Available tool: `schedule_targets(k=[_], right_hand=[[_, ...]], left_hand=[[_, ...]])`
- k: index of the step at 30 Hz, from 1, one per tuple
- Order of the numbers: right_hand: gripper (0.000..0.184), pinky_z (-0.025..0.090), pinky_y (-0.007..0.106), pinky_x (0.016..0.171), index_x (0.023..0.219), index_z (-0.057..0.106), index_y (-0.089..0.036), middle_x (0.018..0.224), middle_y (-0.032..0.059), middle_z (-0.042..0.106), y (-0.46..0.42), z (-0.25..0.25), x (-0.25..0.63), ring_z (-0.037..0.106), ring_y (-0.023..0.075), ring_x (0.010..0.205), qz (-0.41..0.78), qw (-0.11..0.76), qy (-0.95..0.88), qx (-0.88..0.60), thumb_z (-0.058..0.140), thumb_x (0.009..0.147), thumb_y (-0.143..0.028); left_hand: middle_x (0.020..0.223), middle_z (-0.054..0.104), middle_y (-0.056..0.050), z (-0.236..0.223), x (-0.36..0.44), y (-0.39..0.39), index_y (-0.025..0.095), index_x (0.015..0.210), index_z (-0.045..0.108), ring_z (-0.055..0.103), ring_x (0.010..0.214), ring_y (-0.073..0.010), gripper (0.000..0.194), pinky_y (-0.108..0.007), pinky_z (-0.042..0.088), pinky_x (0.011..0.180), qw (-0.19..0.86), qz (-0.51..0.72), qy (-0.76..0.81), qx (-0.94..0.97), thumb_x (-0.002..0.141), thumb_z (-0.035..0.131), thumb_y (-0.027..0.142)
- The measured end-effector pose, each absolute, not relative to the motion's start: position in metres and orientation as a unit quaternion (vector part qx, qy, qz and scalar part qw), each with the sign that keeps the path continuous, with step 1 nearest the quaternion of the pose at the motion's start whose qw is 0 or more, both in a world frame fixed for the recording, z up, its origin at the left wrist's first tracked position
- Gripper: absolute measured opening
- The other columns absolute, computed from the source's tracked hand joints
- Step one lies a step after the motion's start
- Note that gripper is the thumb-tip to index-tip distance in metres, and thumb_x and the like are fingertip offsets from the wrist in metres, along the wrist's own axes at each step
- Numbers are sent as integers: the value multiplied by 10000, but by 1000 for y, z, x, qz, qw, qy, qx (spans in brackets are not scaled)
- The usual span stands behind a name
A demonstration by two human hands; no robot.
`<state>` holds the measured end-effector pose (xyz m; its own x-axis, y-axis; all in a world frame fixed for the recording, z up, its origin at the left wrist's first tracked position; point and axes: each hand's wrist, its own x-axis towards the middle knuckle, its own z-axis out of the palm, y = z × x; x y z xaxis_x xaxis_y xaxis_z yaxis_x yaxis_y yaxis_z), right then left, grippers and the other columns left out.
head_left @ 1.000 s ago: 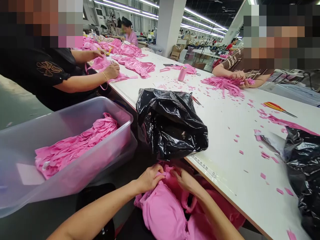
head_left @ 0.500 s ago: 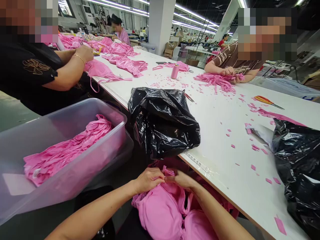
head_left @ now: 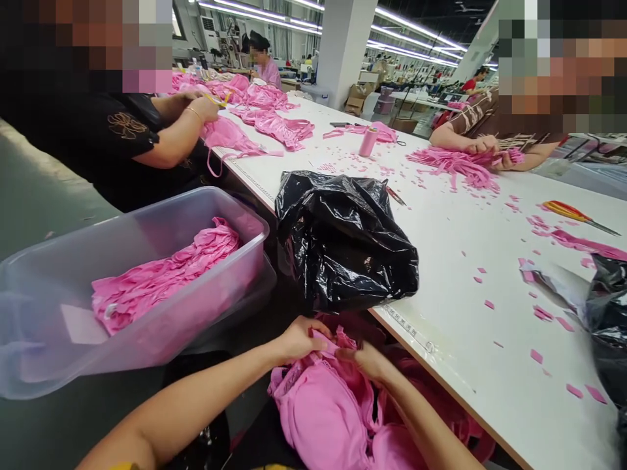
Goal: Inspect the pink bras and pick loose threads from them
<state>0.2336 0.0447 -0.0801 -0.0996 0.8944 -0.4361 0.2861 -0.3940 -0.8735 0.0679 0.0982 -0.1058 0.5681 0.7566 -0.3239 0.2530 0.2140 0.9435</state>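
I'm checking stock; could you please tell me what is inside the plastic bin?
Bunched pink fabric lies inside the plastic bin; its lower layers and anything beneath are covered.

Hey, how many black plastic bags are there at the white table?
2. One black bag is at the near table edge, just beyond the pink garment; another bag is at the right, cut off by the frame. Others may be hidden.

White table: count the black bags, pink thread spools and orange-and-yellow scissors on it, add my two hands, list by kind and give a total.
Black bags: 2
Pink thread spool: 1
Orange-and-yellow scissors: 1
Your hands: 2
Total: 6
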Motion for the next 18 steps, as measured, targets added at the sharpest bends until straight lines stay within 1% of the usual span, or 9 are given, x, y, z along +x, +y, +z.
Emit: schedule_targets(k=[2, 4, 7, 10, 13, 16, 18], right_hand=[[292, 471, 273, 584, 734, 638, -135, 665, 46, 649, 45, -76, 232, 566, 168, 595, 590, 266, -473, -598, 541, 678, -405], [309, 469, 277, 600, 750, 638, -133, 698, 58, 660, 45, -75, 230, 580, 183, 633, 604, 263, -469, -588, 545, 681, -419], [307, 469, 280, 597, 778, 629, -134, 734, 68, 671, 45, -79, 230, 595, 199, 652, 614, 259, -452, -593, 570, 669, -415], [267, 478, 281, 635, 800, 619, -155, 779, 64, 680, 44, -85, 231, 616, 208, 696, 620, 262, -433, -599, 589, 662, -382], [226, 472, 279, 657, 745, 624, -166, 751, 56, 678, 45, -92, 231, 613, 212, 709, 601, 263, -453, -603, 603, 641, -366], [251, 452, 274, 617, 664, 614, -158, 661, 47, 654, 44, -101, 230, 578, 196, 629, 575, 263, -477, -611, 588, 624, -404], [294, 443, 273, 610, 667, 613, -151, 649, 47, 645, 43, -107, 230, 566, 191, 617, 565, 267, -478, -617, 565, 623, -437]], left_hand=[[616, 638, -5, -108, 69, 103, 95, 787, 682, 571, 511, -114, 276, -224, 455, 498, 726, 175, 432, 505, 542, 751, 202], [533, 602, 0, -112, 70, 104, 82, 725, 664, 573, 467, -126, 294, -241, 469, 474, 762, 167, 438, 447, 500, 778, 231], [472, 568, 16, -118, 76, 102, 84, 664, 642, 546, 417, -113, 254, -226, 452, 428, 754, 180, 457, 436, 492, 778, 212], [461, 566, 32, -119, 81, 99, 97, 657, 641, 528, 407, -93, 202, -193, 423, 410, 740, 190, 468, 444, 495, 757, 127], [407, 540, 48, -115, 84, 99, 108, 659, 642, 521, 398, -95, 194, -178, 394, 396, 728, 182, 483, 451, 496, 739, 73], [371, 523, 39, -111, 83, 100, 102, 582, 623, 486, 360, -85, 131, -169, 334, 358, 722, 158, 506, 444, 524, 740, 107], [374, 529, 26, -111, 81, 102, 98, 517, 599, 461, 340, -76, 174, -169, 296, 336, 724, 135, 520, 432, 517, 764, 150]])
